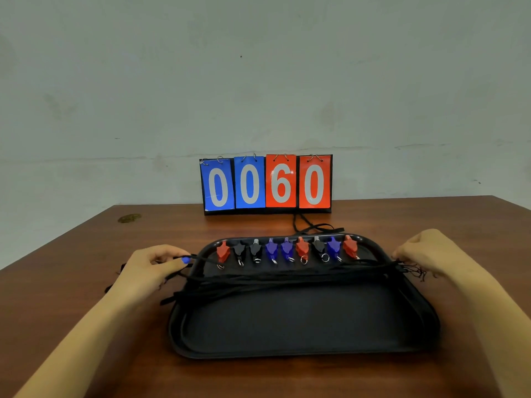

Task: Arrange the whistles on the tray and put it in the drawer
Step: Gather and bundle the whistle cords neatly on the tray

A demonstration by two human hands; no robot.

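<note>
Mostly arranged already: nine small plastic whistles, red, black and blue, stand side by side in a row along the far edge of a black rectangular plastic tray at the centre of the frame, on a brown wooden table. Their black cords lie bundled in a band across the tray, just below the row. At middle left, the left hand pinches a blue whistle just beside the tray's left rim, not yet in the row. At middle right, the right hand has curled fingers gathering the cord ends at the tray's right rim. Behind the tray stands a flip scoreboard with blue and red cards reading 0060. Judging by this, one whistle remains to be placed, then the tray goes into a drawer, which is not in view.
</note>
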